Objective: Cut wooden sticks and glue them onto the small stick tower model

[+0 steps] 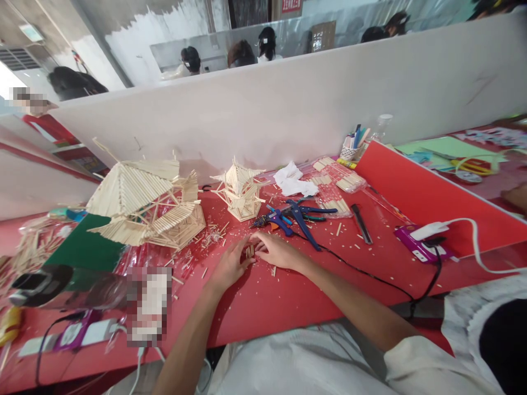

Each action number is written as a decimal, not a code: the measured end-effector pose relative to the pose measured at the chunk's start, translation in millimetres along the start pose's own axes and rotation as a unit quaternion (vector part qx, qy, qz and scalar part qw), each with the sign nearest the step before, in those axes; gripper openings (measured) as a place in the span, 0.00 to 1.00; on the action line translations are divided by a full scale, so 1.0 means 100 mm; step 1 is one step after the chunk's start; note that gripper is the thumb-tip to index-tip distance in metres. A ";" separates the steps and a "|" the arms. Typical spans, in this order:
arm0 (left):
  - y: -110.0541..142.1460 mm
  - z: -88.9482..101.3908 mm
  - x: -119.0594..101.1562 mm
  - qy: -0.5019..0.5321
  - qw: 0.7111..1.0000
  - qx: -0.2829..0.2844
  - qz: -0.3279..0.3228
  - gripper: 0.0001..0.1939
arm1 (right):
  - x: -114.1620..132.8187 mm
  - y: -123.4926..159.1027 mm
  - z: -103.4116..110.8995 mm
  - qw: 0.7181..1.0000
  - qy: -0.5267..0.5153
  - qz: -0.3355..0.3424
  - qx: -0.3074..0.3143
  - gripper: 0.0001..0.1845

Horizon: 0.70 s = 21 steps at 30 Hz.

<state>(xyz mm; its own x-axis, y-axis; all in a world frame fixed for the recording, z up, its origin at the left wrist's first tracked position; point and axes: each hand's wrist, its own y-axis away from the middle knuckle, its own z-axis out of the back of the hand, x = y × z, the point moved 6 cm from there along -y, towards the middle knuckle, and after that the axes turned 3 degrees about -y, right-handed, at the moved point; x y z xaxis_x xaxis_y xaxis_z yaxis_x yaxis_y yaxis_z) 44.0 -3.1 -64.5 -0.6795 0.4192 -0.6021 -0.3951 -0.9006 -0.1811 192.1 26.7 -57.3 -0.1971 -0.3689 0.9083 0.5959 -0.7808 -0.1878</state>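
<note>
Over the red table, my left hand (229, 264) and my right hand (276, 252) meet with fingers curled around a small cluster of short wooden sticks (250, 251). The fingers partly cover the sticks, so how they are joined cannot be made out. Just beyond my hands stands a small pavilion model (241, 189) built of thin sticks. A blue glue gun (280, 218) and a blue-handled cutter (304, 225) lie beyond my right hand. Left of my left hand is a larger, many-sided stick pavilion (144, 203) with a sloped roof.
A utility knife (361, 224), crumpled tissue (294, 180) and bagged sticks (340, 175) lie to the right. A purple power strip (424, 243) trails cables. A bottle (74, 288) and a pixelated object (149, 306) lie at left. A white partition (288, 104) backs the table; people sit beyond it.
</note>
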 end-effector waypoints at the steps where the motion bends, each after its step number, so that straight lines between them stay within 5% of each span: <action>1: 0.00 -0.01 0.00 0.005 1.000 0.006 0.001 0.34 | 0.00 0.00 -0.01 1.000 -0.008 -0.001 0.005 0.21; 10: 0.02 0.03 -0.01 0.007 1.000 0.013 -0.001 0.34 | -0.02 0.00 -0.03 0.998 -0.053 -0.003 0.021 0.16; 21: 0.05 0.04 0.11 0.040 0.998 0.040 0.016 0.35 | 0.03 0.02 -0.05 0.998 0.065 -0.008 0.022 0.17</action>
<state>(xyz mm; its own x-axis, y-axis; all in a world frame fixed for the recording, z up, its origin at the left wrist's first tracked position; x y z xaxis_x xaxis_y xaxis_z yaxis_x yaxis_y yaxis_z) 32.4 -2.7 -69.0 -0.6417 0.3772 -0.6678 -0.4250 -0.8997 -0.0998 189.0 21.7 -57.2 -0.3045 -0.4211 0.8544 0.6245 -0.7656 -0.1548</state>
